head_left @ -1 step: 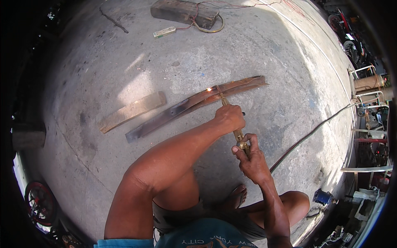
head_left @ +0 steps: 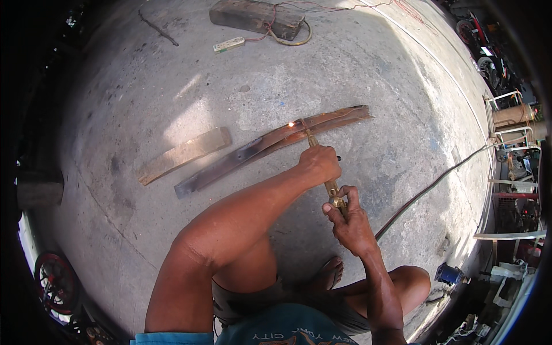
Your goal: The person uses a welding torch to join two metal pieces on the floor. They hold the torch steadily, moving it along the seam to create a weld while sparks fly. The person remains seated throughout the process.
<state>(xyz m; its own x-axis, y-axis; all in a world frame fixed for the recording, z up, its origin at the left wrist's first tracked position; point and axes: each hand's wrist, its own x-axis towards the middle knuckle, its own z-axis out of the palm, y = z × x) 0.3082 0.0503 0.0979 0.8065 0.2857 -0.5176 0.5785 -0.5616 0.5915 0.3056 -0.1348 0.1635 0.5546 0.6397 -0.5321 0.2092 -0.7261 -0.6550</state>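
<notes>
My left hand point(head_left: 319, 165) is closed around the front of a brass gas torch point(head_left: 332, 187). Behind it, my right hand point(head_left: 351, 223) grips the rear of the torch near its valve, with thumb and index finger at the brass fittings. The torch tip points away from me at a long, rusty metal channel point(head_left: 230, 165) lying slantwise on the concrete floor. A small bright orange glow shows on the metal just left of the tip. Reddish-brown discoloration surrounds that spot, and a dark scorched patch lies further left along the channel.
Left of the channel lies a short wooden block point(head_left: 184, 155). A larger dark timber point(head_left: 256, 20) with wires and a power strip point(head_left: 229, 45) is at the far side. The hose point(head_left: 425, 187) runs off to the right, toward metal racks. A blue can-like object point(head_left: 449, 274) stands at right.
</notes>
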